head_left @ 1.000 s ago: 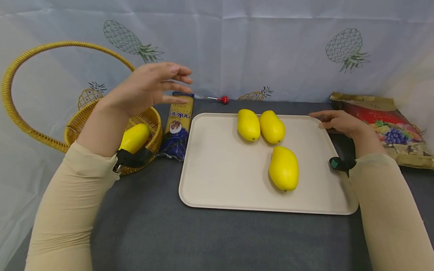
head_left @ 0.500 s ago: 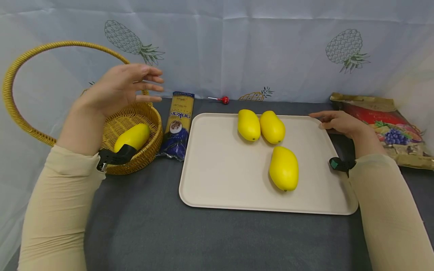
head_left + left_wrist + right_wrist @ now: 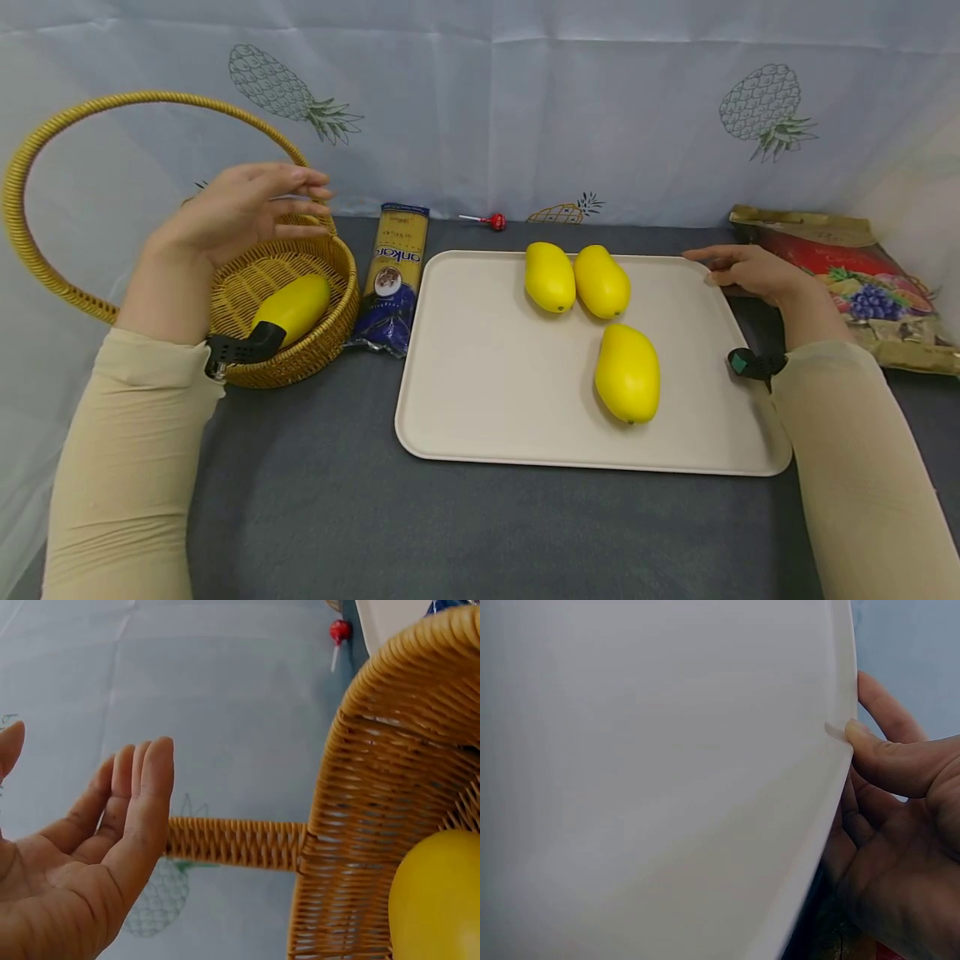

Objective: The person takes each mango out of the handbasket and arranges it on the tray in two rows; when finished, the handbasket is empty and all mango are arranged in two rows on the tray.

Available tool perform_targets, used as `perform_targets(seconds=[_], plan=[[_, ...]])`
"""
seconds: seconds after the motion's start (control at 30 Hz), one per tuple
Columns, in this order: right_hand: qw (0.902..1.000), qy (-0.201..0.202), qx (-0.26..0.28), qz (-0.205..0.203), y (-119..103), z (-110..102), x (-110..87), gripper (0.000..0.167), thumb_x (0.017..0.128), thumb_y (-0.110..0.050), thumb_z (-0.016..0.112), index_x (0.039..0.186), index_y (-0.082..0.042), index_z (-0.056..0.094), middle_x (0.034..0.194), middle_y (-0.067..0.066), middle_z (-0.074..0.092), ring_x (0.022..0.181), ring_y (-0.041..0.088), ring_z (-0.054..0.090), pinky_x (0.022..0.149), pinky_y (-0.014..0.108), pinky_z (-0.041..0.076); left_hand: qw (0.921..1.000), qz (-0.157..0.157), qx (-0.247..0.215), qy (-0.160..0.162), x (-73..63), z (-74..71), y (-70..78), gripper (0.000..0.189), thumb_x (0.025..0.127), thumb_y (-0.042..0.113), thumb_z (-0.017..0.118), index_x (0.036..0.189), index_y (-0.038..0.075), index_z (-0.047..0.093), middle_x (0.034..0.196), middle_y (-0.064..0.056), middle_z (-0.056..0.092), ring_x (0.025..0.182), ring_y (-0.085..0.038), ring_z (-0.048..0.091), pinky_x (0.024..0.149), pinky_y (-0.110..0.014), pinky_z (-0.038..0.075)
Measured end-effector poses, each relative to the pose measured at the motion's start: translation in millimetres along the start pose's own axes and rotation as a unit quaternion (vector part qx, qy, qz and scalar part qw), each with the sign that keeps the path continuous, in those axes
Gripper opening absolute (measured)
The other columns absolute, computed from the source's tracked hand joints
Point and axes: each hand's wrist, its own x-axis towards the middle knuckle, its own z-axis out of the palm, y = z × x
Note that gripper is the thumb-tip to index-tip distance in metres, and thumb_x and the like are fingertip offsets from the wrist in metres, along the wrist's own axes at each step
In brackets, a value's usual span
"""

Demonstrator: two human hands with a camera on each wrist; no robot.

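Note:
My left hand (image 3: 243, 212) is held over the wicker basket (image 3: 348, 308), its fingers extended and touching nothing. Inside the basket lies one yellow mango (image 3: 300, 304), partly covered by the black wrist strap. In the left wrist view the palm and fingers (image 3: 154, 795) overlap the basket's handle (image 3: 240, 844). On the beige tray (image 3: 487, 392) are two mangoes side by side at the back, a left one (image 3: 550, 279) and a right one (image 3: 602, 283), and a third mango (image 3: 628, 375) nearer the front. My right hand (image 3: 757, 271) pinches the tray's back right corner, thumb on the rim and fingers outside it.
Between basket and tray lies a blue-and-gold pasta packet (image 3: 390, 279). A red lollipop (image 3: 497, 221) lies behind the tray by the pineapple-print curtain (image 3: 450, 108). Right of the tray stands a red and gold fruit-printed bag (image 3: 855, 283).
My left hand has moved left and slightly down, from beside the pasta packet to over the basket, uncovering more of the mango inside. The right hand and tray have stayed put.

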Motion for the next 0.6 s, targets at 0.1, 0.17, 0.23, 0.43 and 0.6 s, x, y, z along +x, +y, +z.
perform_targets(seconds=[0.1,0.17,0.23,0.43,0.6], plan=[[1.0000,0.002,-0.003,0.000,0,0,0.4,0.053,0.103,-0.014,0.050,0.154,-0.011,0.034,0.105,0.000,0.052,0.092,0.011,0.052,0.079,0.012,0.052,0.9999,-0.007,-0.002,0.011,0.0,-6.3,-4.1,0.025,0.103,0.021,0.051,0.124,0.010,0.061,0.114,-0.001,0.066,0.102,-0.015,0.067,0.086,-0.028,0.061],[1.0000,0.002,-0.004,0.000,0,0,0.7,0.053,0.103,-0.014,0.050,0.154,-0.011,0.034,0.105,0.000,0.052,0.092,0.011,0.053,0.079,0.012,0.052,0.9995,-0.016,0.012,0.024,0.6,-10.0,-6.5,0.026,0.103,0.023,0.051,0.124,0.010,0.060,0.116,0.000,0.065,0.102,-0.014,0.067,0.085,-0.027,0.061],[1.0000,0.002,-0.004,0.001,1,0,1.0,0.053,0.103,-0.014,0.050,0.154,-0.011,0.033,0.104,0.000,0.052,0.091,0.011,0.053,0.079,0.012,0.052,0.9983,-0.031,0.031,0.037,1.6,-13.6,-8.8,0.028,0.103,0.026,0.052,0.126,0.010,0.058,0.118,0.001,0.062,0.102,-0.012,0.066,0.084,-0.026,0.061],[1.0000,-0.001,-0.005,0.001,1,0,1.8,0.054,0.103,-0.015,0.050,0.155,-0.012,0.033,0.104,0.000,0.052,0.092,0.012,0.053,0.079,0.012,0.052,0.9930,-0.068,0.072,0.065,3.4,-22.4,-16.1,0.043,0.100,0.034,0.055,0.132,0.006,0.048,0.119,0.003,0.057,0.103,-0.008,0.065,0.082,-0.025,0.061],[1.0000,-0.003,0.002,0.003,1,0,1.5,0.054,0.104,-0.015,0.050,0.155,-0.012,0.032,0.104,-0.002,0.053,0.091,0.010,0.055,0.080,0.012,0.052,0.9875,-0.095,0.102,0.073,6.0,-26.7,-23.5,0.056,0.100,0.038,0.053,0.142,0.003,0.039,0.119,0.007,0.056,0.102,-0.005,0.064,0.085,-0.022,0.060]])
